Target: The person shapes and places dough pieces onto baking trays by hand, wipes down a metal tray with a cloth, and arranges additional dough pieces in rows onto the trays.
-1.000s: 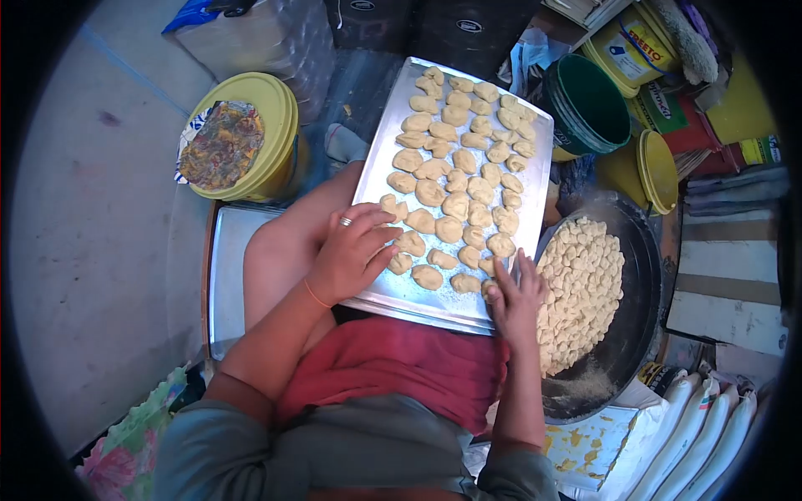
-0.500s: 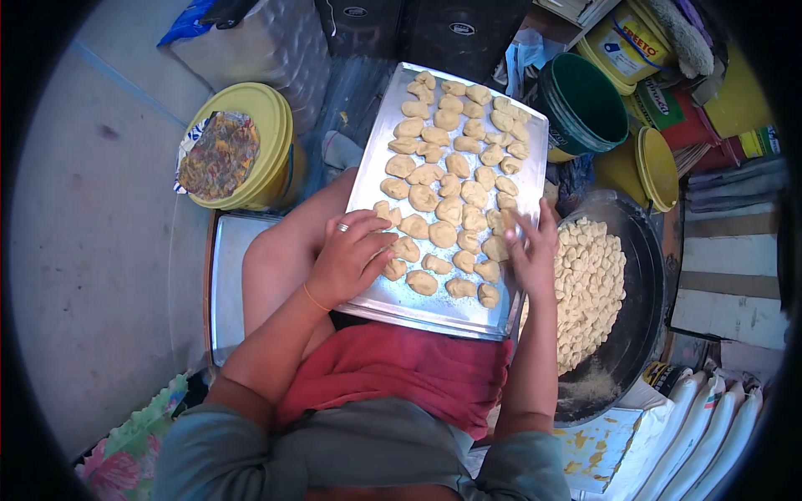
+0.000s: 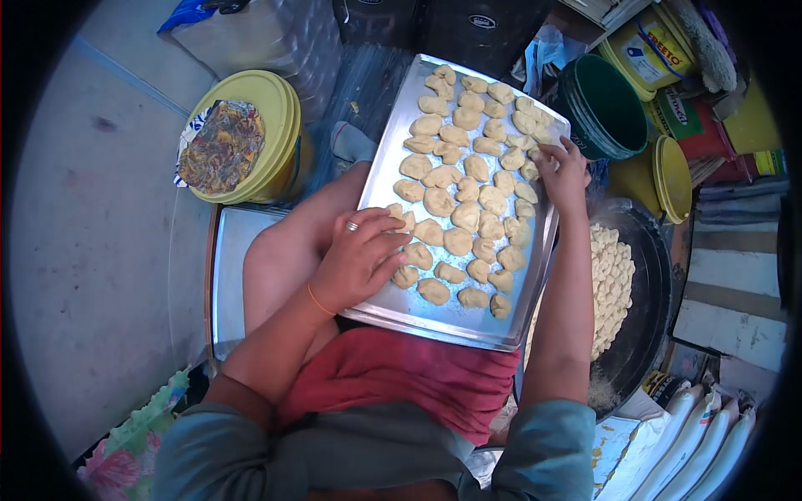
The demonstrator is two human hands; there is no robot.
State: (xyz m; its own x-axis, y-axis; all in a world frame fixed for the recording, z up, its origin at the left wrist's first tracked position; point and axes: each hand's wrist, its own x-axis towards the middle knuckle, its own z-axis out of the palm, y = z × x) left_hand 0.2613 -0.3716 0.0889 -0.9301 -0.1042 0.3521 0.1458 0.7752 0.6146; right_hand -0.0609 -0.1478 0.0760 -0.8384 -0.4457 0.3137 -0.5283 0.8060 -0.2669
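A metal baking tray lies tilted across my lap, covered with rows of pale, lumpy dough pieces. My left hand, with a ring on one finger, lies over the tray's left edge. Its fingers are stretched out and touch dough pieces there. At the upper right edge, my right hand has its fingers bent down and closed on a dough piece, which they partly cover. A red cloth is spread over my lap beneath the tray.
A black basin at the right holds a heap of small dough lumps. Behind it stand a green bucket and a yellow bucket. A lidded yellow bucket is at the left, near another metal tray.
My right hand has moved up along the tray's right edge, its fingers closing from a spread pose. The view has shifted slightly; my left hand stays at the left edge.
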